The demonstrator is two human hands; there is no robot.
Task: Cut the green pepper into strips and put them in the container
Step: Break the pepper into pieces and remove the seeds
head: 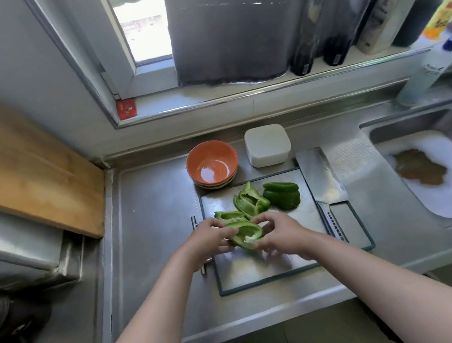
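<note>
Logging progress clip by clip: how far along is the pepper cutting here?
Done: the pepper is split into large pieces, three lying on the cutting board. In hand: the left hand and right hand grip a fourth piece, inner side up. Left: the cleaver lies unheld on the board's right, no strips are cut, and the orange bowl is empty.

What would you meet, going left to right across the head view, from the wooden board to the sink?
Wooden board → orange bowl → white container → knife → sink.
</note>
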